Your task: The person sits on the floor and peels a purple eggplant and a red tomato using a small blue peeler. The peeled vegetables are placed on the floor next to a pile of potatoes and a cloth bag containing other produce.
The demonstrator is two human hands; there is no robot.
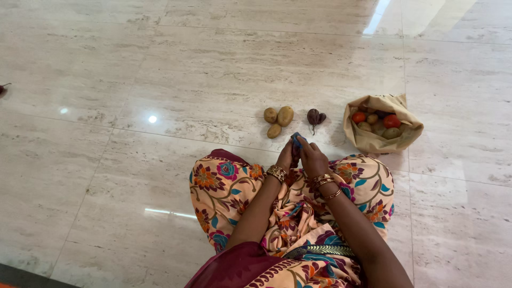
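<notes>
I sit cross-legged on a pale marble floor [160,80] in a floral cloth. My left hand [285,157] and my right hand [313,159] meet in front of my knees, both closed around a small blue thing [296,140], likely a cloth; what it wraps is hidden. Just beyond the hands lie three potatoes [279,121] in a cluster and, to their right, a dark beetroot [314,117] with a thin root tail. Gold bangles circle both wrists.
A rolled-down brown paper bag [373,141] stands at the right, holding potatoes and red tomatoes [392,121]. A small dark object [2,88] shows at the far left edge. Light glares off the polished tiles.
</notes>
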